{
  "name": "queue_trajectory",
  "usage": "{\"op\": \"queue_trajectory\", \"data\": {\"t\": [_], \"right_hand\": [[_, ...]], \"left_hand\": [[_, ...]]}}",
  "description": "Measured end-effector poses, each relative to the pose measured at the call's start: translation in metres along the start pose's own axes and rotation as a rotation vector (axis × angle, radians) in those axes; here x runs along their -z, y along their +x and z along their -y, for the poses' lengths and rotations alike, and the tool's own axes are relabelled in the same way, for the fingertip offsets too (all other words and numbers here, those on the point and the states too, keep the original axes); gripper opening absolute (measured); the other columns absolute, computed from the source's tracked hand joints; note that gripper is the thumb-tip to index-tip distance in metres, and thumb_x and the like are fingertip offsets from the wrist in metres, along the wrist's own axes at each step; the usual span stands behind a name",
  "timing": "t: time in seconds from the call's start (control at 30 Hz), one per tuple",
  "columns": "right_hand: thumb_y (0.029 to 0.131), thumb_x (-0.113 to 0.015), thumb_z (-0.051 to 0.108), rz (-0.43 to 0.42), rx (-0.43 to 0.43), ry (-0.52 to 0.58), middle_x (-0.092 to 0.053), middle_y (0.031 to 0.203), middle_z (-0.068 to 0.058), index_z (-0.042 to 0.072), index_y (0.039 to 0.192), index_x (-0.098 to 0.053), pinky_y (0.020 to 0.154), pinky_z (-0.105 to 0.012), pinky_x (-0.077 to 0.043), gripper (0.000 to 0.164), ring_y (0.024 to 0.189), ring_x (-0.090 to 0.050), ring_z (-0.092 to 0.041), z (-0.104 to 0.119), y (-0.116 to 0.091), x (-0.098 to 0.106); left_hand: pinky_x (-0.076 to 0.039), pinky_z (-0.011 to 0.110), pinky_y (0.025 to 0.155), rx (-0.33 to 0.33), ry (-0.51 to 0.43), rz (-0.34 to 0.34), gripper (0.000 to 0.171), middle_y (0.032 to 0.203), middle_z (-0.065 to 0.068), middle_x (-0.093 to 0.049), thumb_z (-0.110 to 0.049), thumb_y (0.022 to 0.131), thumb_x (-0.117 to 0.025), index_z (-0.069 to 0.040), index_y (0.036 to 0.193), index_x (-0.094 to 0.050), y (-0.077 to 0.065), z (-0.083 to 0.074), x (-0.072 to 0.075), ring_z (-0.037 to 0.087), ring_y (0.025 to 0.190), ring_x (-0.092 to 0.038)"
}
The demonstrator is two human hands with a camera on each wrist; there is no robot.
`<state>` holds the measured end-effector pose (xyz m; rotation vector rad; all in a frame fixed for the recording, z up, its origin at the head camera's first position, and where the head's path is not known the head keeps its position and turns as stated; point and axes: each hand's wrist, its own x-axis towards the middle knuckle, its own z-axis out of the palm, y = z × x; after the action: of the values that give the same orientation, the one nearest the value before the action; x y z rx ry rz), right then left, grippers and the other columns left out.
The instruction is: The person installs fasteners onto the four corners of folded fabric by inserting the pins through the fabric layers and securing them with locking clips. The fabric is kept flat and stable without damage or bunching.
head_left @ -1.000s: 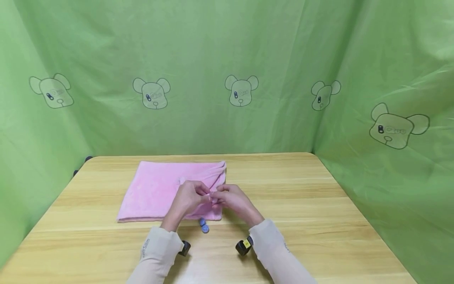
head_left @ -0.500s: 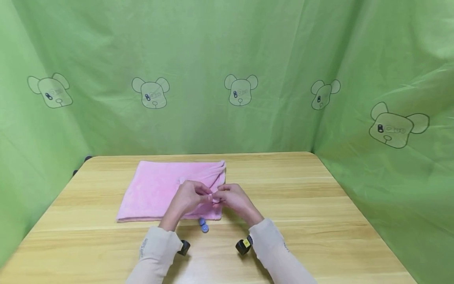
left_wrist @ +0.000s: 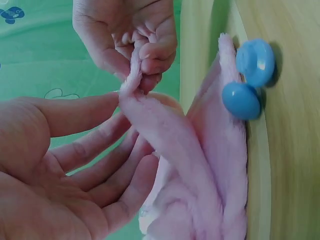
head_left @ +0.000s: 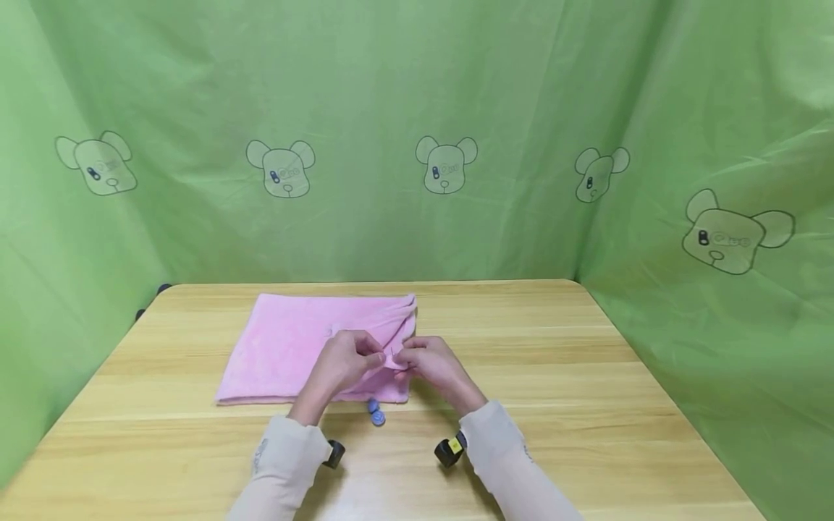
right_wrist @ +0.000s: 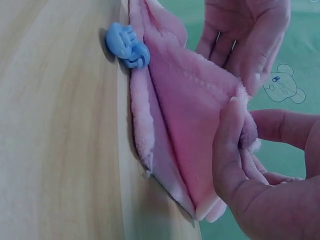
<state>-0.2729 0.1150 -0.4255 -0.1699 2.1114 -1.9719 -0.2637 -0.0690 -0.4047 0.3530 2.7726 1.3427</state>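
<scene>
A folded pink plush cloth (head_left: pixel 287 347) lies on the table, its right-hand edge raised between the two hands. My left hand (head_left: pixel 348 358) pinches this edge with thumb and fingers; in the left wrist view its thumb (left_wrist: pixel 80 111) presses on the fabric and the other fingers curve behind. My right hand (head_left: pixel 433 362) grips the same edge a short way to the right. Its thumb and forefinger squeeze the fabric in the right wrist view. Two small blue plastic pieces (left_wrist: pixel 256 62), rounded like buttons or clip halves, sit against each other beside the cloth's near edge.
The wooden table (head_left: pixel 554 405) extends on all sides of the cloth. Green curtains (head_left: pixel 365 231) with bear-head drawings hang behind and at both sides. A black wrist camera (head_left: pixel 448 452) is worn at the right cuff, another (head_left: pixel 335 454) at the left.
The fingertips of both hands have drawn slightly apart, and a little more pink fabric shows between them. The cloth and the blue pieces stay where they were.
</scene>
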Motion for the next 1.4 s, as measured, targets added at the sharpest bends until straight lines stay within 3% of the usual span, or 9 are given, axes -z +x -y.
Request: {"op": "queue_trajectory", "data": {"t": [0.13, 0.23, 0.43, 0.57, 0.77, 1.17, 1.4], "right_hand": [[0.086, -0.061, -0.001, -0.002, 0.008, -0.003, -0.065, 0.087, -0.015, -0.01, 0.097, -0.061, 0.076, -0.038, -0.057, 0.014, 0.073, -0.065, -0.024, 0.001, 0.0, -0.001], [0.086, -0.061, -0.002, -0.004, 0.005, 0.0, -0.064, 0.087, -0.015, -0.01, 0.097, -0.061, 0.076, -0.037, -0.057, 0.014, 0.074, -0.065, -0.024, 0.003, 0.0, -0.001], [0.086, -0.061, -0.004, -0.004, 0.012, 0.016, -0.063, 0.086, -0.014, -0.012, 0.097, -0.059, 0.074, -0.034, -0.057, 0.013, 0.072, -0.064, -0.022, 0.003, 0.0, -0.002], [0.086, -0.061, -0.005, -0.006, 0.019, 0.018, -0.063, 0.085, -0.014, -0.012, 0.097, -0.059, 0.074, -0.036, -0.057, 0.013, 0.071, -0.064, -0.022, 0.003, 0.0, -0.002], [0.086, -0.061, -0.004, -0.006, 0.016, 0.013, -0.064, 0.084, -0.014, -0.012, 0.095, -0.059, 0.073, -0.036, -0.057, 0.012, 0.07, -0.064, -0.021, 0.003, 0.0, -0.002], [0.087, -0.061, -0.003, -0.003, 0.021, -0.013, -0.065, 0.085, -0.016, -0.014, 0.098, -0.059, 0.076, -0.042, -0.057, 0.016, 0.073, -0.065, -0.024, 0.002, 0.001, -0.002], [0.085, -0.062, -0.003, -0.009, 0.022, -0.022, -0.065, 0.082, -0.013, -0.011, 0.094, -0.06, 0.071, -0.036, -0.057, 0.012, 0.07, -0.065, -0.021, 0.0, 0.002, -0.001]], "left_hand": [[-0.052, 0.033, 0.065, 0.018, 0.062, -0.01, 0.009, 0.076, -0.001, -0.064, -0.014, 0.082, -0.075, -0.013, 0.082, -0.066, -0.005, 0.0, 0.004, 0.015, 0.069, -0.058], [-0.052, 0.032, 0.064, -0.004, 0.115, 0.013, 0.012, 0.074, -0.002, -0.063, -0.011, 0.08, -0.076, -0.013, 0.08, -0.065, -0.01, 0.0, 0.007, 0.014, 0.067, -0.057], [-0.049, 0.033, 0.06, -0.088, 0.182, 0.156, 0.014, 0.067, -0.003, -0.061, -0.007, 0.077, -0.076, -0.012, 0.074, -0.063, -0.021, -0.001, 0.007, 0.014, 0.061, -0.055], [-0.047, 0.033, 0.06, -0.103, 0.243, 0.226, 0.013, 0.07, -0.002, -0.06, -0.01, 0.079, -0.076, -0.012, 0.074, -0.064, -0.026, -0.003, 0.001, 0.015, 0.063, -0.052], [-0.049, 0.035, 0.064, -0.1, 0.322, 0.215, 0.017, 0.069, -0.003, -0.059, -0.012, 0.076, -0.079, -0.011, 0.074, -0.062, -0.028, 0.0, -0.008, 0.016, 0.066, -0.053], [-0.05, 0.036, 0.068, -0.096, 0.321, 0.196, 0.02, 0.071, -0.003, -0.058, -0.006, 0.068, -0.082, -0.008, 0.077, -0.064, -0.026, 0.003, -0.012, 0.018, 0.068, -0.053], [-0.048, 0.035, 0.065, -0.106, 0.324, 0.181, 0.021, 0.068, -0.004, -0.056, -0.007, 0.07, -0.082, -0.011, 0.072, -0.062, -0.025, 0.006, -0.015, 0.017, 0.066, -0.052]]}}
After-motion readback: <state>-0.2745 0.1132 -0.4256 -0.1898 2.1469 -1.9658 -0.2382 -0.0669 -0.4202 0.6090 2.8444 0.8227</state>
